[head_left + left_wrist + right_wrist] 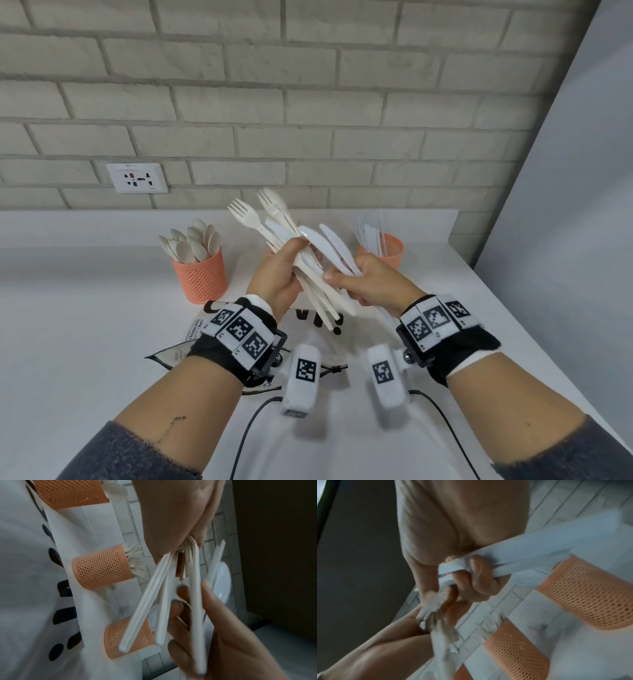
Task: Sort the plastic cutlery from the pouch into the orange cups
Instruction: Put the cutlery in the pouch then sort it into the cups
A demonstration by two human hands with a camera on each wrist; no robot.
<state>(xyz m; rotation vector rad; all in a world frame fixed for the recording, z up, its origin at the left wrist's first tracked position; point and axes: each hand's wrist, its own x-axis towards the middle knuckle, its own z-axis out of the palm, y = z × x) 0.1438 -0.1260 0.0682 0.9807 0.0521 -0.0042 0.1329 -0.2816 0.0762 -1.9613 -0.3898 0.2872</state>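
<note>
Above the white pouch [310,327] with black letters, my left hand [291,262] grips a fanned bundle of cream forks [255,217] and white knives. My right hand [342,277] pinches two or three white knives [337,246] beside that bundle; its fingers [476,573] curl round their handles. An orange mesh cup [200,275] full of spoons stands at the left. Another orange cup [385,253] at the right holds knives. The middle cup [101,566], holding forks, shows in the left wrist view and is hidden behind my hands in the head view.
The white table [85,325] ends at a brick wall [308,102] just behind the cups. A wall socket [137,178] sits at the back left. The table's right edge [534,329] runs diagonally past my right wrist. Thin black cables [246,431] trail from the wrist cameras.
</note>
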